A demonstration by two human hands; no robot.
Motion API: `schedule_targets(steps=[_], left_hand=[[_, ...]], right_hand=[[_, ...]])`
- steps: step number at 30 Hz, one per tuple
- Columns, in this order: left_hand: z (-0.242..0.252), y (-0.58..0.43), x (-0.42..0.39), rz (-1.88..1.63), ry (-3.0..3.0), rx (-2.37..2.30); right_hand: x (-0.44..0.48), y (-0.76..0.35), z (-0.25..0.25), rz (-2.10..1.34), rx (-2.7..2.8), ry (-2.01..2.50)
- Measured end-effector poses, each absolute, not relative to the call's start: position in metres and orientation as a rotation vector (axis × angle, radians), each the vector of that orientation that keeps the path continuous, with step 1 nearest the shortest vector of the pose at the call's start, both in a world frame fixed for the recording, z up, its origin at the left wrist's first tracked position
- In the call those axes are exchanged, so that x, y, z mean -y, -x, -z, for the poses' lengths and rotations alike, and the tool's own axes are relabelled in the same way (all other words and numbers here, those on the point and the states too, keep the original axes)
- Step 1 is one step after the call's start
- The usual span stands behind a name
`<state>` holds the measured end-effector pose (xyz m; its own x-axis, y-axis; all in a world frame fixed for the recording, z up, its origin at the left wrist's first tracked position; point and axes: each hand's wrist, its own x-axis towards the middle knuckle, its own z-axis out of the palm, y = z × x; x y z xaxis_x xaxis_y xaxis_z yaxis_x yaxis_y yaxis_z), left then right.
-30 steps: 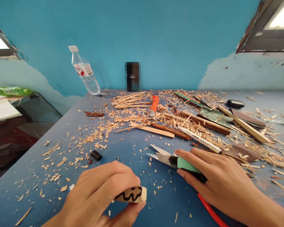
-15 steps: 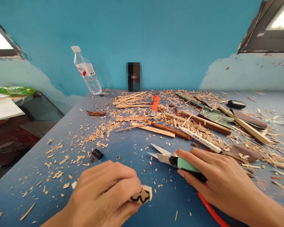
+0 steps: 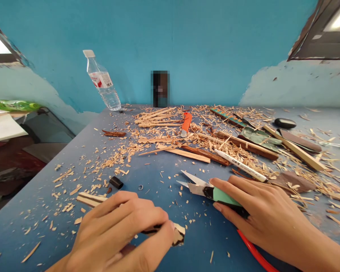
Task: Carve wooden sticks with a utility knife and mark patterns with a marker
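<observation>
My left hand [image 3: 121, 234] is closed around a light wood stick [image 3: 179, 233] marked with black lines. One end of it shows past the fingertips, and the other end [image 3: 89, 199] emerges at the left above the knuckles; the middle is mostly covered. My right hand [image 3: 260, 206] rests on the table, thumb and fingers about the green-and-black handle of a utility knife [image 3: 226, 197]. Two pointed metal blades [image 3: 194, 179] stick out to the left of it; I cannot tell whether both belong to the knife. A red curved handle [image 3: 255, 251] lies partly under this hand.
Beyond my hands lie wood shavings, carved wooden sticks [image 3: 155, 121], an orange cutter [image 3: 186, 124], a white marker [image 3: 240, 165] and dark wood strips [image 3: 205, 155]. A black cap [image 3: 116, 182] is above my left hand. A tilted water bottle [image 3: 103, 83] stands by the wall.
My left hand has shifted the stick, so its far left end now shows above the knuckles. The right end has turned slightly. My right hand keeps its hold; the view tilts a little.
</observation>
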<state>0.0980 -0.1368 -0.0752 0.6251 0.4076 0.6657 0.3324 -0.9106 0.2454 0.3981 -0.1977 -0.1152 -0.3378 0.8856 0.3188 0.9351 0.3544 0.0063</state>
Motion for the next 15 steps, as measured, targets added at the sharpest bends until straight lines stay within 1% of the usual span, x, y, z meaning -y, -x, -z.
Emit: schedule_targets(steps=[15], left_hand=[[0.0802, -0.0970, 0.1413, -1.210, -2.745, -0.708]], right_hand=[[0.1989, -0.3988, 0.1143, 0.276, 2.376, 1.619]])
